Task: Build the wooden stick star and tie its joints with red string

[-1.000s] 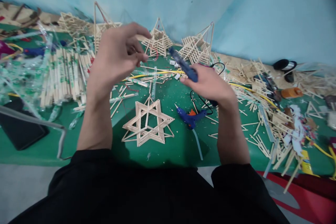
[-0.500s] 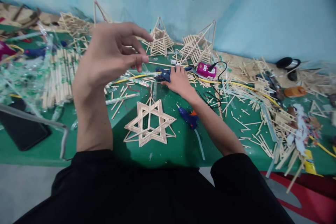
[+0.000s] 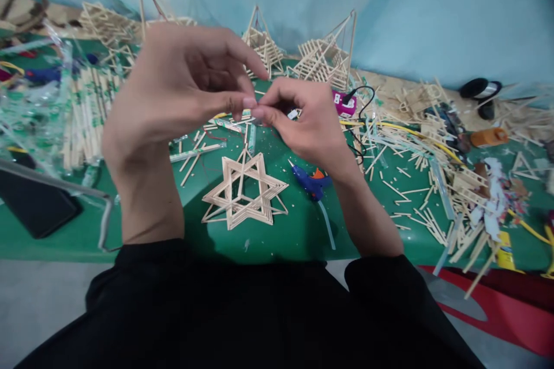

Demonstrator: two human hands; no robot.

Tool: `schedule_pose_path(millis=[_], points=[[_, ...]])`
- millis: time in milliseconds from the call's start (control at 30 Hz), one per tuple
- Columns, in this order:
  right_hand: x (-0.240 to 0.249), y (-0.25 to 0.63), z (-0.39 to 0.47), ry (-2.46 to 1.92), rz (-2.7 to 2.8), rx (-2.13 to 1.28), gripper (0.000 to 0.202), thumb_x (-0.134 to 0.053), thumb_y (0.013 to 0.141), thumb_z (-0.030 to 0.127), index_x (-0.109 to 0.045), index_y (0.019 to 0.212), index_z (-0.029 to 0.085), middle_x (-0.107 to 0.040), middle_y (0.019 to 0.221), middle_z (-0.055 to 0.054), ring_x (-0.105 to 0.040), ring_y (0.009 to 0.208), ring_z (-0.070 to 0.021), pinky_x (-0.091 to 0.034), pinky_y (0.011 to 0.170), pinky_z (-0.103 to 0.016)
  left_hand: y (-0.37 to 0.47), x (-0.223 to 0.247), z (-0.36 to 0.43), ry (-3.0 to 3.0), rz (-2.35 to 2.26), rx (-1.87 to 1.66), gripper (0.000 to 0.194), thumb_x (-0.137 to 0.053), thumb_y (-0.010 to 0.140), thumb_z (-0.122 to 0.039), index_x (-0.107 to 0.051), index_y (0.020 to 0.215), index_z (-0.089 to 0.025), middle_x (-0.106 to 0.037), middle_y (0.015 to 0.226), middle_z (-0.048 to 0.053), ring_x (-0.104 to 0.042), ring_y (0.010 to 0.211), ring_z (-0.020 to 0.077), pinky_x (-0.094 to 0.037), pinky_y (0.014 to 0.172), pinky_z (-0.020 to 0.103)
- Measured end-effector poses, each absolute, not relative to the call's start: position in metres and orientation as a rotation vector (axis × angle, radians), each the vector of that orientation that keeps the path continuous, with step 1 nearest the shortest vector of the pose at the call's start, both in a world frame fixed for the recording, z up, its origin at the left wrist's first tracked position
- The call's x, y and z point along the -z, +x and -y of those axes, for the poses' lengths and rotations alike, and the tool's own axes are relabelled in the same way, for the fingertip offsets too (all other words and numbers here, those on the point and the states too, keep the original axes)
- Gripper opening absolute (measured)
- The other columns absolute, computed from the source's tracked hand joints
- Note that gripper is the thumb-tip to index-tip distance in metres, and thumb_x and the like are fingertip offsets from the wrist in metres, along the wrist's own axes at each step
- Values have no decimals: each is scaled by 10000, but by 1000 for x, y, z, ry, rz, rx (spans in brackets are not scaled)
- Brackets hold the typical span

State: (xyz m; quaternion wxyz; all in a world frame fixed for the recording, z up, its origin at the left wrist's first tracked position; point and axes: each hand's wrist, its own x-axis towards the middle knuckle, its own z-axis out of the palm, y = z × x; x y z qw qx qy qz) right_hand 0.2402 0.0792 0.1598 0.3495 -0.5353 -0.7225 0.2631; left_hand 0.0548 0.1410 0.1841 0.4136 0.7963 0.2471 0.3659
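My left hand [image 3: 173, 86] is raised over the table, its thumb and fingers curled into a pinch. Against its fingertips my right hand [image 3: 314, 118] also pinches. Anything held there is too small or hidden to make out. Below them a six-pointed star of layered wooden sticks [image 3: 256, 216] lies on the green table. Just right of the star is a blue glue gun [image 3: 312, 183] with an orange trigger, a clear glue stick [image 3: 326, 225] trailing from its back.
Open-sided star frames of sticks [image 3: 322, 60] stand along the blue wall. Wrapped chopsticks [image 3: 86, 115] heap at left, near a dark phone-like slab [image 3: 38, 202]. Cut stick pieces [image 3: 426, 222], a yellow cord [image 3: 415, 137] and a purple power box [image 3: 345, 104] lie rightward.
My right hand has left the dark blue tool at the back of the table and come up to my left fingertips. The left hand stays raised; the view has tilted slightly.
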Motion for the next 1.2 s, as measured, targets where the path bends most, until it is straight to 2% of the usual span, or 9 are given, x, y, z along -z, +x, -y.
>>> schedule_pose_path(millis=[67,167,300,367,467,567,733,1000,1200], points=[[-154,243,-73,-1334,1826,-663,397,-613,955,579,-670,834,205,-662,806,-32,-596,765,-159,-557,813,-348,50,-188,-130,2084,-678,-918,282,-834,788,-423,-782,975,-219,-710,741,43,-687,672,216,-537,554,394],[-147,249,-61,-1203,1801,-626,433,-607,946,614,-658,805,207,-645,776,-9,-570,719,-134,-543,740,-316,38,-193,-109,2185,-799,-812,292,-777,851,-465,-780,1028,-233,-722,836,54,-695,782,228,-603,706,466],[-146,252,-46,-1102,1818,-563,407,-603,956,591,-665,816,214,-661,775,-6,-570,704,-123,-519,689,-296,22,-190,-89,2208,-817,-713,334,-751,888,-453,-754,1154,-251,-718,908,17,-682,847,171,-625,786,415],[-146,251,-41,-1052,1861,-521,331,-631,969,508,-677,812,221,-674,772,-8,-571,688,-118,-500,666,-288,17,-183,-86,2195,-773,-731,346,-746,895,-434,-741,1183,-242,-723,924,5,-685,835,139,-621,787,368],[-145,249,-36,-986,1914,-463,190,-653,985,316,-701,828,221,-690,782,-9,-581,688,-107,-481,655,-279,11,-169,-85,2179,-758,-780,271,-742,909,-388,-756,1124,-224,-741,917,3,-698,819,119,-597,744,298],[-140,248,-28,-985,1900,-440,170,-616,1000,235,-705,859,199,-700,796,-2,-601,713,-99,-483,672,-275,7,-155,-80,2118,-841,-842,211,-742,915,-361,-763,1056,-205,-739,894,6,-698,811,115,-565,699,267],[-129,250,-12,-1062,1830,-500,199,-606,1008,257,-694,842,191,-717,808,7,-607,714,-92,-467,668,-270,4,-132,-59,1988,-1066,-1094,82,-720,920,-247,-773,973,-213,-719,869,23,-657,794,130,-520,673,298],[-97,261,4,-1249,1686,-640,276,-574,1013,310,-709,815,174,-661,731,7,-556,659,-82,-411,618,-252,-4,-77,-20,1902,-1222,-1395,140,-647,922,-155,-770,944,-216,-692,865,11,-652,827,117,-501,718,267],[-76,267,8,-1359,1657,-767,301,-555,1011,339,-721,831,164,-638,692,12,-520,598,-74,-369,572,-244,-19,-63,-12,1854,-1270,-1448,169,-673,897,-157,-776,989,-254,-687,878,2,-649,819,119,-490,713,280]])
